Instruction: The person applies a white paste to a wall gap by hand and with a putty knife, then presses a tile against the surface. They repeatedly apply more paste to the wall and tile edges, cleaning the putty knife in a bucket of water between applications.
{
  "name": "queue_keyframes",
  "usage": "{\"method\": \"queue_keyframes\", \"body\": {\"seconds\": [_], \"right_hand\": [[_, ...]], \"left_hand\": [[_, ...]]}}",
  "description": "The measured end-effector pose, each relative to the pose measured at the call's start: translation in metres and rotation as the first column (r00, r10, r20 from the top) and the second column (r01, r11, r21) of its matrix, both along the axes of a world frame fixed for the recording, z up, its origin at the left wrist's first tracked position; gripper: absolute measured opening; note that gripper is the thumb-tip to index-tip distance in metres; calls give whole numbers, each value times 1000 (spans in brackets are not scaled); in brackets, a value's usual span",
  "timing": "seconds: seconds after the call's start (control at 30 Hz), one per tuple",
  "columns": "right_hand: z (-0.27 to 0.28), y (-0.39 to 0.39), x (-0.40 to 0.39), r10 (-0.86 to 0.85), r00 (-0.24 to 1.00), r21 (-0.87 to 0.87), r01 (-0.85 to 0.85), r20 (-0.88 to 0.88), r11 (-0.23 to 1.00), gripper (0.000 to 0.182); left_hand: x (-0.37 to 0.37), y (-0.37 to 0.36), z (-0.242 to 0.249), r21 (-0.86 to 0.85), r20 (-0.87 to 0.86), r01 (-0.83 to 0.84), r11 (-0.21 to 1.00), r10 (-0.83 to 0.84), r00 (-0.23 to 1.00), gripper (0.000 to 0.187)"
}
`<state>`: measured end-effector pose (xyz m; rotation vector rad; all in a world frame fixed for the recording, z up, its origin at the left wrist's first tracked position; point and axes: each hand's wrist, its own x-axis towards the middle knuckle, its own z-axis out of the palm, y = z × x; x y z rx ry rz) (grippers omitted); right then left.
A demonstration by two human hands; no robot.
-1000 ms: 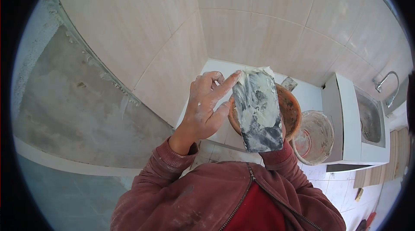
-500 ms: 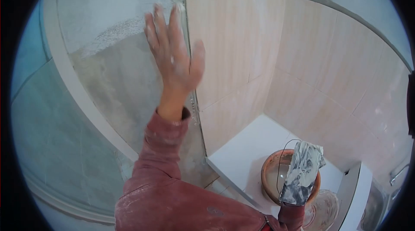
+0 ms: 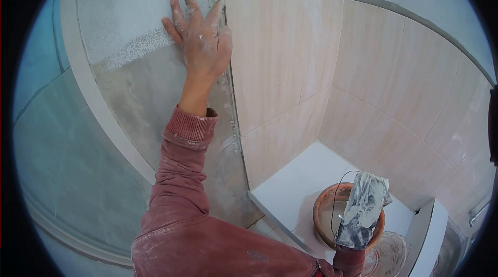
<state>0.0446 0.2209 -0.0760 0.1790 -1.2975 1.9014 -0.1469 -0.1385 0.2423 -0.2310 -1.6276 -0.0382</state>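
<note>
My left hand is raised to the wall with its fingers spread, paste smeared on fingers and back. Its index fingertip reaches a smear of pale paste beside the left edge of the beige wall tile; nothing is held. At lower right, a flat, paste-covered trowel rises from my right sleeve, above a clay-coloured bucket with a thin wire handle. The trowel hides my right hand, so its fingers do not show. Whitish liquid fills part of the bucket.
The bucket stands on a white ledge in the tiled corner. Bare grey wall with a rough white coat lies left of the tiles. Further left are a pale frame strip and a glass panel. A metal sink is at lower right.
My left hand has moved up and slightly left, and its index finger now meets the paste by the tile edge. The trowel stays over the bucket.
</note>
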Motion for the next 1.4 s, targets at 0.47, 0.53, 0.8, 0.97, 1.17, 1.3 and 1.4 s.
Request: {"method": "queue_keyframes", "body": {"seconds": [0.47, 0.53, 0.8, 0.97, 1.17, 1.3, 1.4], "right_hand": [[23, -4, 0, 153, 988, -381, -147, -15, 913, 46], [26, -7, 0, 260, 965, -532, -240, -38, 812, 46], [24, -3, 12, 139, 986, -94, -148, -95, 985, 45], [58, -25, 16, 87, 982, 105, -70, -169, 992, 46], [52, -23, 20, 130, 984, -25, -134, -124, 991, 47], [33, -6, 20, 156, 983, -132, -168, -96, 977, 47], [8, 24, 12, 140, 989, -208, -127, 46, 970, 49]], "left_hand": [[11, -4, -35, -43, 120, -250, 967, 254, 960, 60], [9, -13, -23, -18, 54, -236, 972, 237, 970, 59], [11, 4, 19, -80, -67, -359, 930, 354, 933, 56], [29, 3, -19, -87, 119, -286, 954, 295, 948, 55], [17, -3, 37, -85, -151, -368, 926, 353, 923, 56], [28, 16, 18, -144, -88, -429, 892, 420, 903, 58], [35, 16, -27, -151, 40, -367, 918, 377, 925, 57]]}}
